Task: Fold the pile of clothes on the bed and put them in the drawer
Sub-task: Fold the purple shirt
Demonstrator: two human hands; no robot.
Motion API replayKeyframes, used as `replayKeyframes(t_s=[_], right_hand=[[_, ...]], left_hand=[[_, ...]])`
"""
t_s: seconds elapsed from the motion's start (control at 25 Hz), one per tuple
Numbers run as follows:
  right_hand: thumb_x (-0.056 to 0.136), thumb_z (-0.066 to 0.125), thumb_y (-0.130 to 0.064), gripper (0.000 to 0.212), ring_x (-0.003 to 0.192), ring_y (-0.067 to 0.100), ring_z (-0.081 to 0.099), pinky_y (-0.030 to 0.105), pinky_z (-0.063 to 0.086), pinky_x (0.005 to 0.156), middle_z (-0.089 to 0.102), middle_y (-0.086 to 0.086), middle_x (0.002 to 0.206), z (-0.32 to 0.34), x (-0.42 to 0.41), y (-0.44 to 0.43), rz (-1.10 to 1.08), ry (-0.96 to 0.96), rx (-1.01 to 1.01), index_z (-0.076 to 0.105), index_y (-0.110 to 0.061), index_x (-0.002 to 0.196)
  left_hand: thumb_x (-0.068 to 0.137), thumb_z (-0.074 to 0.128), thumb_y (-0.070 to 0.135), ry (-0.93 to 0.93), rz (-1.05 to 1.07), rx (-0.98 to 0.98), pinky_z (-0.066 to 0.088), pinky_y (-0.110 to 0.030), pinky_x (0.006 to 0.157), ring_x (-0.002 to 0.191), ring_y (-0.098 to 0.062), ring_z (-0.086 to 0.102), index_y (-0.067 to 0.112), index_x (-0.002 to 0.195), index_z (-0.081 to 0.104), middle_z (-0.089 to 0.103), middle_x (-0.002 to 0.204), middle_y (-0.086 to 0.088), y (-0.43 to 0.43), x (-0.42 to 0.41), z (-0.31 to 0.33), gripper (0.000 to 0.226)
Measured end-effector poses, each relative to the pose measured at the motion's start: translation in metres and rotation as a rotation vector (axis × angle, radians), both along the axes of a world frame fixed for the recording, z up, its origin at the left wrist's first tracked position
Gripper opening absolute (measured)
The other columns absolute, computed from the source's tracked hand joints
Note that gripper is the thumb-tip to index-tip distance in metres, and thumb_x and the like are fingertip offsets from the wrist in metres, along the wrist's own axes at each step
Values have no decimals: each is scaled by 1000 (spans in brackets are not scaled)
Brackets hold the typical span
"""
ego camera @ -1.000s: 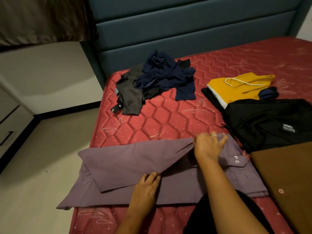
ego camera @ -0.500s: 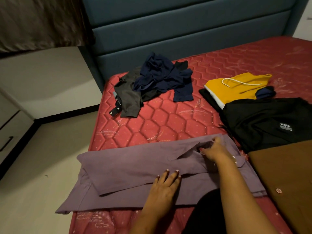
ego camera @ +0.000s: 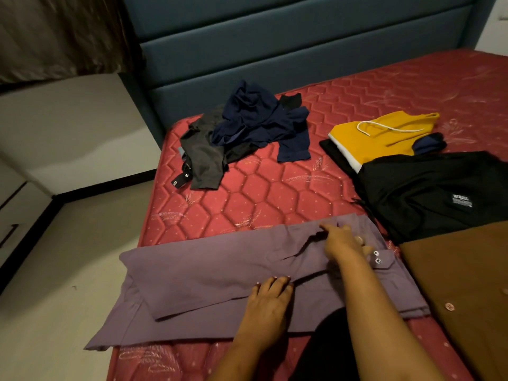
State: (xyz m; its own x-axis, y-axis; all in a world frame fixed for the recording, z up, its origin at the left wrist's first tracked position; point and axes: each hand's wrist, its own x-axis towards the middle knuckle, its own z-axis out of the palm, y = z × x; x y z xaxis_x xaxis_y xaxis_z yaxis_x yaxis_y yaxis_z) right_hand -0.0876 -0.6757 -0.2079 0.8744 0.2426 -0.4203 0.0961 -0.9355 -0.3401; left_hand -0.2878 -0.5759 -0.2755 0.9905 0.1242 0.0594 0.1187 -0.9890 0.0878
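So the purple shirt (ego camera: 206, 276) is lying across the near edge of the bed (ego camera: 261, 199), long axis running left to right, with the hem end hanging off the mattress out past the left side of both hands. The left hand (ego camera: 270, 303) is flat on the folded-over sleeve, its fingers (ego camera: 275, 283) straight, close together and pressing the cloth down. The right hand (ego camera: 343, 242) is just beyond it and a bit right, fingers (ego camera: 328, 229) pointing left into a crease near the cuff. It's too blurry to say if they're pinching fabric or only touching it.

My read is that most of the shirt stretches away to the left of both sets of fingers, so the next fold probably comes from that side, and the left hand is nearer.

Close on the right of the right-hand fingers sits a brown garment (ego camera: 467, 284), with a black one (ego camera: 417, 193) and a yellow one (ego camera: 379, 133) beyond it. The unfolded pile (ego camera: 247, 130) is well ahead. The drawer (ego camera: 11, 232) is far left across the floor. Nothing's blocking the left side.
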Motion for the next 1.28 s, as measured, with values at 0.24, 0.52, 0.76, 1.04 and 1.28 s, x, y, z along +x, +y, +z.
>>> replayKeyframes(t_s=[0.24, 0.52, 0.76, 1.04, 1.28], right_hand=[[94, 45, -22, 65, 138, 40, 23, 54, 15, 115, 18, 12, 156, -1, -1, -10, -100, 101, -10, 17, -45, 149], [95, 43, -14, 50, 132, 30, 37, 45, 23, 108, 32, 7, 147, -1, 2, -8, -161, -88, 21, 45, -41, 138], [94, 46, -20, 50, 139, 27, 23, 44, 25, 107, 21, 3, 155, -1, -22, 25, 55, -347, 26, 38, -32, 142], [87, -1, -56, 67, 148, 13, 0, 51, -9, 115, 4, -12, 161, -69, -48, 66, 520, -254, 77, 9, -39, 152], [96, 7, -59, 61, 148, 16, -6, 54, -14, 112, 0, -8, 162, -78, -15, 49, 283, -290, -63, 0, -37, 152]], left_hand=[[77, 42, 27, 56, -40, 9, 54, -47, 85, 120, -25, 48, 20, 115, 62, 47, 139, 0, -6, 25, 10, 43], [91, 41, 27, 169, -104, -76, 33, -56, 106, 136, -28, 35, 21, 148, 26, 26, 156, 3, -18, 41, 8, 59], [86, 28, 39, -158, 222, -520, 39, -34, 102, 123, -23, 49, 16, 132, 53, 56, 134, -5, 11, 54, 3, 57], [97, 12, 48, 205, 465, -208, -5, -49, 117, 148, -15, -8, 32, 154, 0, -7, 161, 8, 49, 67, -12, 60], [96, 15, 61, 211, 491, -213, -8, -56, 114, 148, -19, -13, 45, 150, -4, -10, 161, 10, 59, 71, -13, 59]])
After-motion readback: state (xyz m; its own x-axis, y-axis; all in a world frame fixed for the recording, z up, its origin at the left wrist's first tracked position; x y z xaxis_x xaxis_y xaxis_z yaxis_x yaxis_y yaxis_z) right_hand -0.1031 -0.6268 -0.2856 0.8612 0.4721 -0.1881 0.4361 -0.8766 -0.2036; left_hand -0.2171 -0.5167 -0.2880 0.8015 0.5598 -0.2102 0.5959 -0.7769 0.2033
